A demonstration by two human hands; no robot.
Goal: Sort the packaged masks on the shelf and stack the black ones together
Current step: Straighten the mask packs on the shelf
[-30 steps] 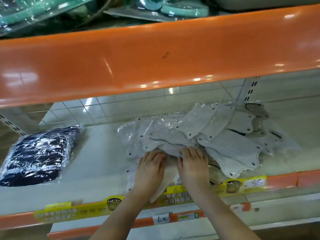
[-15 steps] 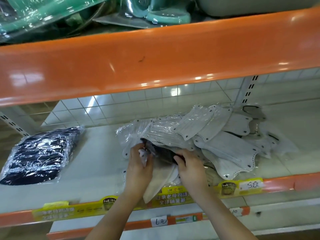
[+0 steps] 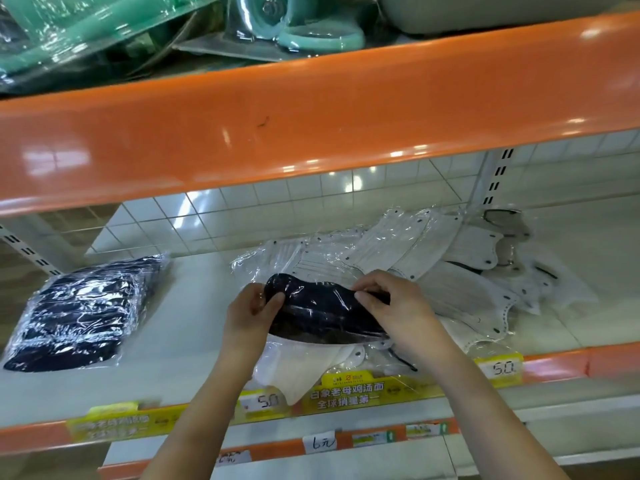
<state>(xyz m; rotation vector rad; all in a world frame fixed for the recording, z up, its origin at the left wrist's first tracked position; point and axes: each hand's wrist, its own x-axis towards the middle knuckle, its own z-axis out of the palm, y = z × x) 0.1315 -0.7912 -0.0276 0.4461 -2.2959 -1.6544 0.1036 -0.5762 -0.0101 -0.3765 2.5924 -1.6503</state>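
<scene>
Both hands on one black mask sealed in a clear plastic wrapper (image 3: 322, 308), held just above the heap of white masks in clear plastic wrappers (image 3: 446, 271) at mid-shelf. Left hand (image 3: 247, 315) at the wrapper's left end, thumb curled over the top, fingers underneath, clamped on it. Right hand (image 3: 398, 306) at the wrapper's right end, fingertips pinching the upper edge, thumb pressed against the plastic. Black mask lying roughly level, long side running left to right, tilted slightly toward the camera.

White heap spread loosely across the pale shelf board (image 3: 194, 323), packets overlapping at many angles, reaching from the centre out toward the right upright post (image 3: 497, 178). One white packet (image 3: 298, 372) directly beneath the held mask, hanging partly over the front edge.

Well apart on the left, a neat stack of black masks in glossy clear wrappers (image 3: 83, 313), flat on the same board, touching nothing else.

Along the front edge, an orange shelf lip (image 3: 554, 367) with yellow printed label strips (image 3: 349, 391) and small price tags reading 50 (image 3: 504, 368). Lower down, a handwritten white tag (image 3: 323, 443) on another orange rail. Overhead, a broad glossy orange shelf beam (image 3: 311, 126), with green plastic-wrapped goods (image 3: 86, 32) stored above it. White tiled wall (image 3: 277, 209) behind the shelf.
</scene>
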